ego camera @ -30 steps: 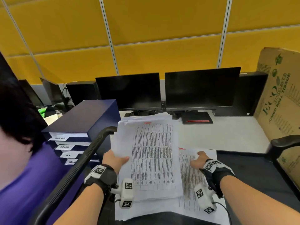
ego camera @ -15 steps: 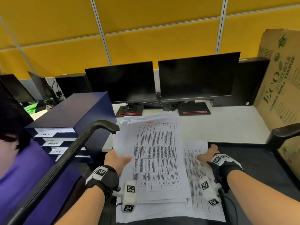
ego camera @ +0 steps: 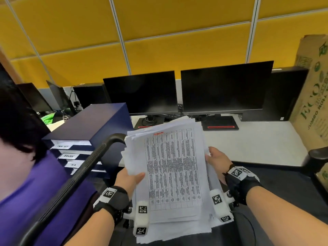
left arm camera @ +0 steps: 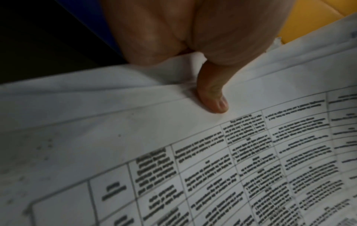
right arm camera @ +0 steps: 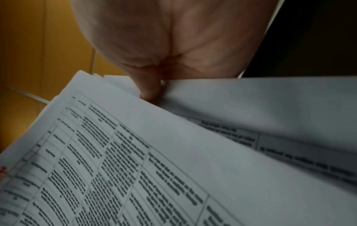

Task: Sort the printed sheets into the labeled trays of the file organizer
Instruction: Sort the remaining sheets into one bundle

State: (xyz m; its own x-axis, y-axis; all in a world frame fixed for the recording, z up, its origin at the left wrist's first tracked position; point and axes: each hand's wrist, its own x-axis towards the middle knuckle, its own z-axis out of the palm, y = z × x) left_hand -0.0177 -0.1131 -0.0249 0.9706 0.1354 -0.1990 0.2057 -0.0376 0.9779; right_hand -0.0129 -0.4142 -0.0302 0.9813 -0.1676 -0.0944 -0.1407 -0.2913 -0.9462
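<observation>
White paper: stack of printed sheets (ego camera: 174, 174), loose and uneven, edges fanned, held up in front of the person between both hands; top sheet has a printed table with a red heading at its far end
Left hand (ego camera: 128, 180): grips the stack's left edge, thumb (left arm camera: 212, 97) pressed on top of the top sheet beside the table, fingers under the stack out of sight; clamped on the paper
Right hand (ego camera: 217, 160): holds the stack's right edge, thumb tucked in between sheets in the right wrist view; fingers behind the paper, hidden; clamped on the paper
Stack position: above the person's lap and the dark chair seat (ego camera: 284, 189), near edge low toward the body, far edge raised toward the monitors; not touching the desk as far as I can tell
File organizer (ego camera: 85, 137): dark blue, on the left, just left of the stack, behind a black chair armrest (ego camera: 83, 167); stacked trays with white labels on their fronts, handwriting too small to read; sheets not in any tray
Desk (ego camera: 257, 144): white top, beyond the stack
Monitors (ego camera: 221, 87): two black screens side by side, off, at the back of the desk
Cardboard box (ego camera: 312, 96): far right, upright, green print
Wall panels (ego camera: 159, 23): yellow, behind everything
Other person (ego camera: 21, 174): purple top, dark hair, far left, partly cut off
Wrist gear: black straps with white marker blocks on both wrists
</observation>
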